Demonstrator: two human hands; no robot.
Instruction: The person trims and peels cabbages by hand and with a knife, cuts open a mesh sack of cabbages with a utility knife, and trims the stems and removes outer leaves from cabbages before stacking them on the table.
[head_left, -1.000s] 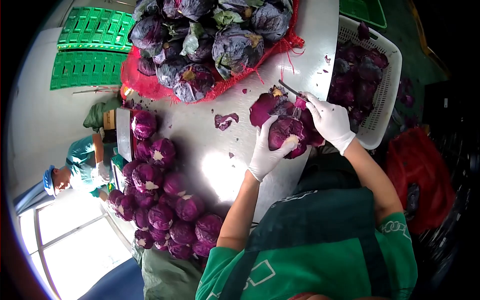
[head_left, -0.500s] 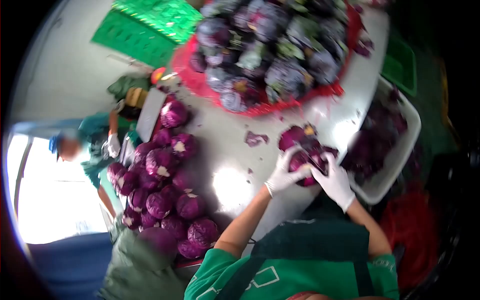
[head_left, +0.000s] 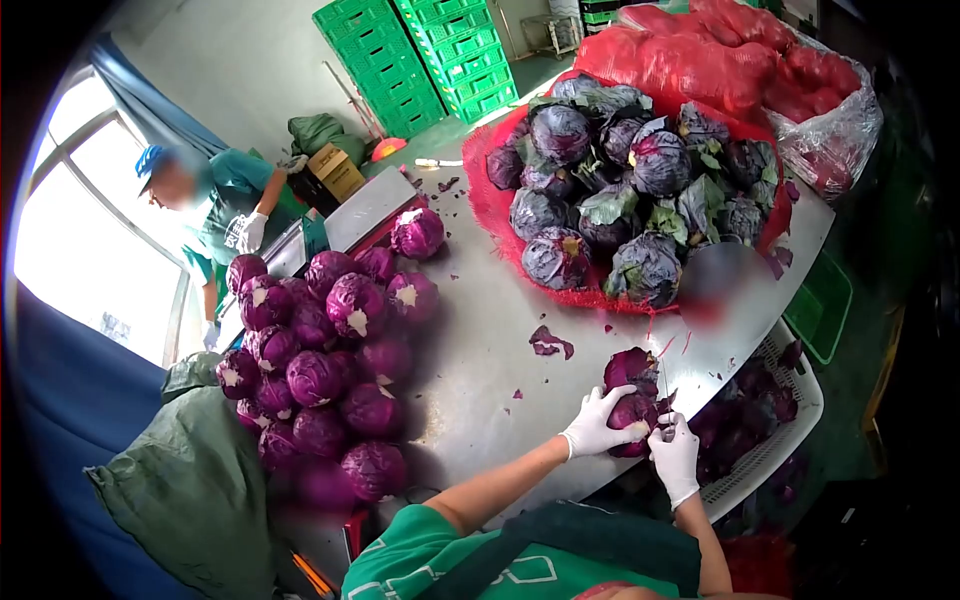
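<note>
My left hand (head_left: 598,425), in a white glove, is closed round the left side of a red cabbage (head_left: 633,410) near the table's front edge. The thumb lies across the cabbage by its pale cut stem. My right hand (head_left: 676,455), also gloved, is closed on the handle of a knife, right beside the cabbage. The thin blade (head_left: 667,385) points up and away from me. Loose purple outer leaves (head_left: 630,369) lie just behind the cabbage, touching it.
Trimmed cabbages (head_left: 357,305) are heaped on the left of the metal table (head_left: 480,350). Untrimmed ones (head_left: 640,272) lie on red netting at the back. A white basket (head_left: 812,395) of leaves stands at the right. A co-worker (head_left: 225,200) stands at the far left.
The view has swung, showing more red sacks and green crates at the back. My right hand has come down from above the cabbage to its right side. The co-worker's arms have moved.
</note>
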